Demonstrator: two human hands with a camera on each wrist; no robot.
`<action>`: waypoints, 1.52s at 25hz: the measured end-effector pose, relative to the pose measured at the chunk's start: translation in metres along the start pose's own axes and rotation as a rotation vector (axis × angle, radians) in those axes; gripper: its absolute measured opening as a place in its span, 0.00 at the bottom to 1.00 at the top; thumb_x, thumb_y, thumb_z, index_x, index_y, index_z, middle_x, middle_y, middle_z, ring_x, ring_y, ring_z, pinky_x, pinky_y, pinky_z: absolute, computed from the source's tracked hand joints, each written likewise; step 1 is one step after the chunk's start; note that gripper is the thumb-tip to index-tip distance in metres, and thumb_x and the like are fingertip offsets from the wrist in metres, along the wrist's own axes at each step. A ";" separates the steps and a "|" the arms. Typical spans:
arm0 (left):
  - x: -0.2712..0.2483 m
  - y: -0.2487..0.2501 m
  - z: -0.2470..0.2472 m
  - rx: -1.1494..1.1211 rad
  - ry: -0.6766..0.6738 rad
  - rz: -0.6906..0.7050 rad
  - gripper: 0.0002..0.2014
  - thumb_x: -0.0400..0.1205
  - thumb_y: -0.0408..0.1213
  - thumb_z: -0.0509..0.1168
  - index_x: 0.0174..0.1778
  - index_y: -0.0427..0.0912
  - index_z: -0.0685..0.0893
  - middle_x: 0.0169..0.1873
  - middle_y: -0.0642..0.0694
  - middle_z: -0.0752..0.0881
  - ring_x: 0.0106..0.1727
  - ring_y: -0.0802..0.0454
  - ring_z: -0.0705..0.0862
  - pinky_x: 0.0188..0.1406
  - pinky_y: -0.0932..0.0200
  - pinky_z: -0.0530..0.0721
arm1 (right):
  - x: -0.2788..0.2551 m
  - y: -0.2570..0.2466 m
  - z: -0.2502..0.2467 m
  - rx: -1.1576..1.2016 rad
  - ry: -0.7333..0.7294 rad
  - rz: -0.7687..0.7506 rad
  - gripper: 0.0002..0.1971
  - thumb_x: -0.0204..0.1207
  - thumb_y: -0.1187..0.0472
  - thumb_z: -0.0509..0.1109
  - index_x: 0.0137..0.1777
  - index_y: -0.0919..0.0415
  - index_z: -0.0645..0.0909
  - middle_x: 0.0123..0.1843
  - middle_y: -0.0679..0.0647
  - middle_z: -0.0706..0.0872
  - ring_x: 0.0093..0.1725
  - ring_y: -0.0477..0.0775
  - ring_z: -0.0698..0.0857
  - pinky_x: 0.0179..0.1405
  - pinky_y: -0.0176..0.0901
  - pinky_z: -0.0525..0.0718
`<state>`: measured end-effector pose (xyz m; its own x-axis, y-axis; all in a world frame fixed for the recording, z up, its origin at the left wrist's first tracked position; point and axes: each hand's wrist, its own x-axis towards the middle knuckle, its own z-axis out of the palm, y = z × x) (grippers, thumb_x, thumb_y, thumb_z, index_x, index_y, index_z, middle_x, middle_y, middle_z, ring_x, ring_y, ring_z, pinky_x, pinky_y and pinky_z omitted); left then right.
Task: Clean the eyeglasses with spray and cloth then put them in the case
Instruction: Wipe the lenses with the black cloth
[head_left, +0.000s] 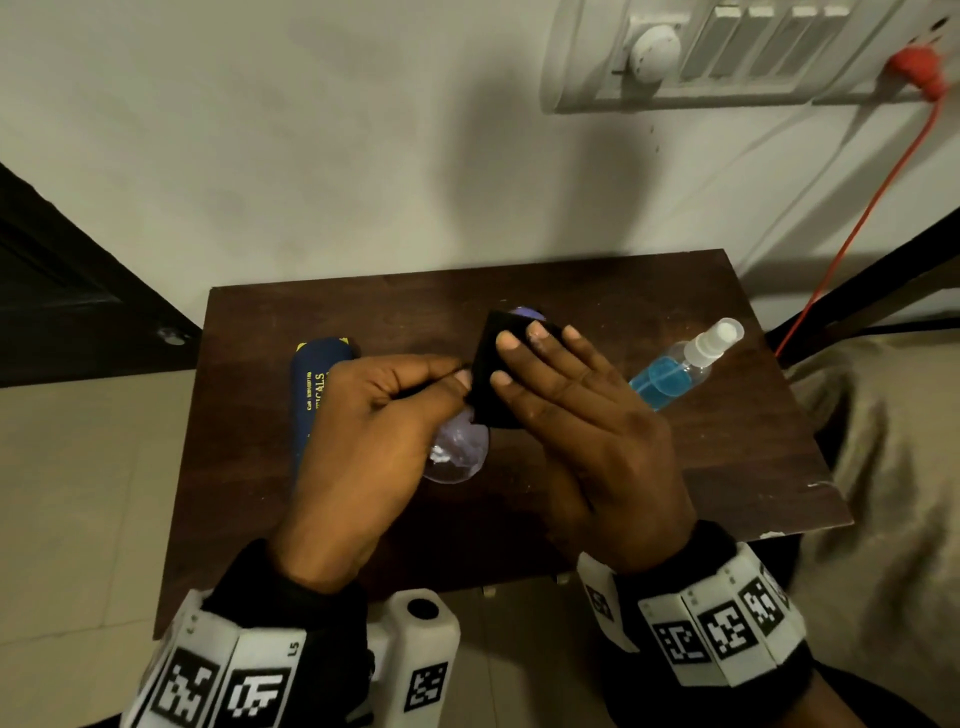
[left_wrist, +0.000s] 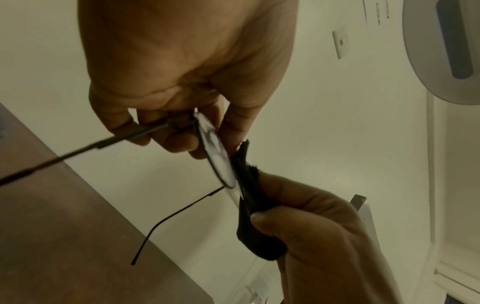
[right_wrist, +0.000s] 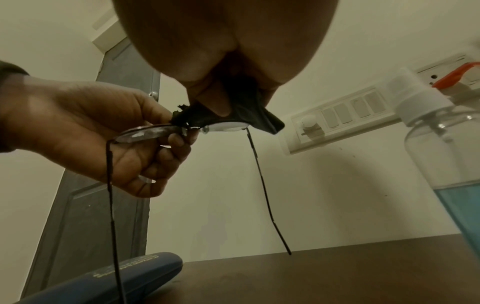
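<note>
The left hand (head_left: 384, 415) pinched the eyeglasses (right_wrist: 145, 133) by one lens above the bench (head_left: 649, 457), temples hanging down. The right hand (head_left: 582, 415) pinched the black cloth (head_left: 493, 374) around the other lens, frame running hand to hand. The case (head_left: 311, 384) lay closed nearer the left hand, the spray bottle (head_left: 680, 364) nearer the right.

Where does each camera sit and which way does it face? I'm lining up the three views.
Head: worn on the head, looking down at the table; both hands and wrist bands show.
Left wrist: below the left hand, looking up along it at the eyeglasses; the right hand shows too.
Right wrist: low under the right hand, facing the wall; the left hand shows.
Shared: all three show the black cloth on a lens.
</note>
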<state>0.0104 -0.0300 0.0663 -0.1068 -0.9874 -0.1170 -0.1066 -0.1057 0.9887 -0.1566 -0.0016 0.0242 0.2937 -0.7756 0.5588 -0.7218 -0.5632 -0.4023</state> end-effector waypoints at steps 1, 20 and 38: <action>0.001 0.000 0.000 -0.016 0.012 -0.015 0.11 0.77 0.27 0.69 0.35 0.45 0.93 0.31 0.45 0.91 0.38 0.52 0.90 0.38 0.60 0.82 | -0.001 0.003 -0.001 -0.020 0.029 0.023 0.19 0.74 0.71 0.60 0.63 0.69 0.81 0.69 0.64 0.79 0.73 0.63 0.75 0.74 0.64 0.69; 0.000 0.004 0.004 0.056 -0.015 -0.011 0.11 0.77 0.29 0.70 0.34 0.49 0.93 0.32 0.48 0.92 0.38 0.51 0.91 0.39 0.59 0.87 | 0.003 0.002 -0.002 -0.008 0.015 0.114 0.24 0.71 0.76 0.60 0.69 0.70 0.75 0.74 0.65 0.73 0.77 0.63 0.69 0.76 0.62 0.66; 0.007 0.004 0.007 -0.444 0.143 -0.319 0.09 0.63 0.36 0.72 0.37 0.39 0.91 0.36 0.42 0.84 0.32 0.53 0.73 0.33 0.61 0.71 | 0.003 -0.013 -0.005 0.058 0.209 0.170 0.14 0.75 0.72 0.64 0.59 0.67 0.83 0.62 0.61 0.85 0.63 0.57 0.83 0.61 0.61 0.81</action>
<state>0.0023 -0.0364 0.0684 0.0006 -0.9015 -0.4328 0.3174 -0.4102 0.8550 -0.1495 0.0049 0.0346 0.0311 -0.7880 0.6149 -0.7105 -0.4502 -0.5408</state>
